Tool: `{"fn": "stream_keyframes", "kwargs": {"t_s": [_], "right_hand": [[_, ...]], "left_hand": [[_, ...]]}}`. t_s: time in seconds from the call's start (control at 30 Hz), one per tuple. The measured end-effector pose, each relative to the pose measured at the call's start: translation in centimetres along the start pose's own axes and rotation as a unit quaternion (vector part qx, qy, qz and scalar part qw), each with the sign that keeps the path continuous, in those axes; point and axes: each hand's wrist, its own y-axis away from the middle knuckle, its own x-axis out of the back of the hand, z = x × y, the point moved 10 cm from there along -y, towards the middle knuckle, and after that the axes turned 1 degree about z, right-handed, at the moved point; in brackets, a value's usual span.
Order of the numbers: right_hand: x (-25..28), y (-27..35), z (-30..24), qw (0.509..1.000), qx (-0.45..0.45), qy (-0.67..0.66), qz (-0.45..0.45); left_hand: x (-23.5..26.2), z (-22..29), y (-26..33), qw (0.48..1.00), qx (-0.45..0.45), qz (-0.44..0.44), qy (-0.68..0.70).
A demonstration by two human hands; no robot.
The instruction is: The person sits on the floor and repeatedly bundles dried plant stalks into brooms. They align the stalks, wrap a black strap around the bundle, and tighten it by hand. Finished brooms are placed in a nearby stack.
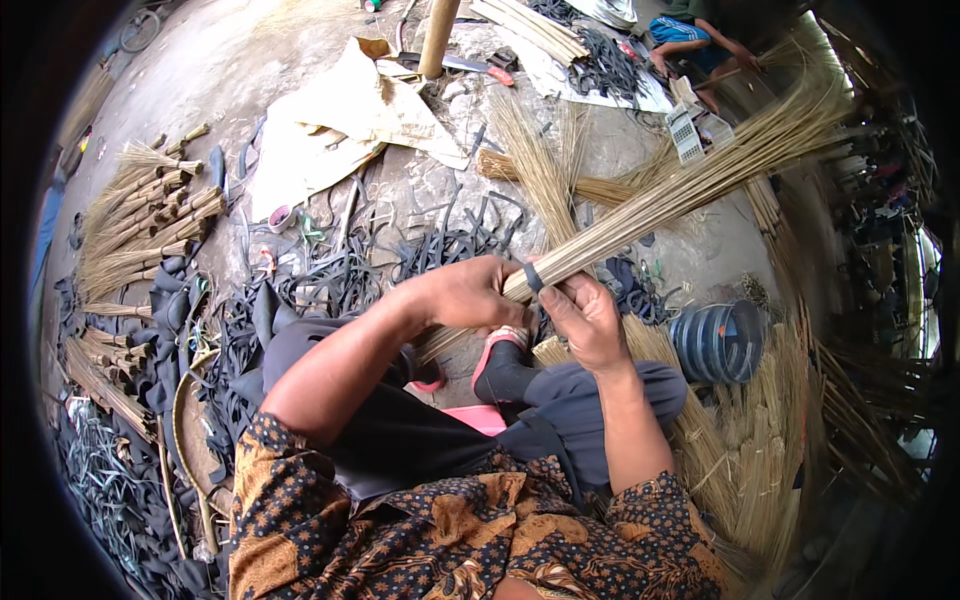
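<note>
A long bundle of thin tan sticks, a stick broom point(640, 215), slants across my lap, its loose ends fanning out to the upper right. Around its narrow end sits a black rubber band point(533, 277). My left hand point(478, 294) is closed round the bundle just left of the band. On the other side, my right hand point(588, 318) pinches the bundle from below, its thumb right by the band. The fingers behind the sticks are partly hidden. Below my hands the butt end of the bundle passes over my lap.
Black rubber strips point(440, 250) litter the ground ahead. Tied stick bundles point(150, 220) are stacked at left, loose sticks point(745, 450) at right beside a dark ribbed cylinder point(716, 342). Farther off lie a pale sack point(340, 125), a red-handled knife point(480, 68) and a wooden post point(438, 40). Another person point(695, 40) sits far right.
</note>
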Motion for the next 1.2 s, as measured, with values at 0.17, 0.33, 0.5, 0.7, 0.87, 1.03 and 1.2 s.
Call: {"fn": "stream_keyframes", "kwargs": {"t_s": [0.17,0.33,0.5,0.7,0.87,1.03,1.2], "right_hand": [[0.3,0.1,1.6,0.998,-0.051,-0.034,0.016],[1.1,-0.7,0.8,0.996,-0.014,-0.013,0.087],[1.6,0.7,0.7,0.985,-0.074,0.105,0.112],[-0.5,1.5,0.2,0.989,-0.074,0.114,0.053],[-1.9,3.9,-1.7,0.980,0.007,0.198,0.013],[0.3,4.3,-1.6,0.968,0.018,0.250,0.001],[0.9,0.1,-3.7,0.889,0.177,0.419,-0.059]], "left_hand": [[0.5,0.7,0.1,0.995,-0.094,0.028,-0.024],[4.1,1.8,1.4,0.928,-0.128,0.256,-0.240],[6.2,2.3,2.4,0.879,-0.142,0.341,-0.303],[6.5,1.1,2.4,0.862,-0.117,0.367,-0.329],[7.6,0.6,2.6,0.895,-0.065,0.342,-0.279],[7.0,2.0,3.7,0.943,-0.111,0.290,-0.119],[-2.5,2.6,3.3,0.938,-0.095,-0.157,0.294]]}}
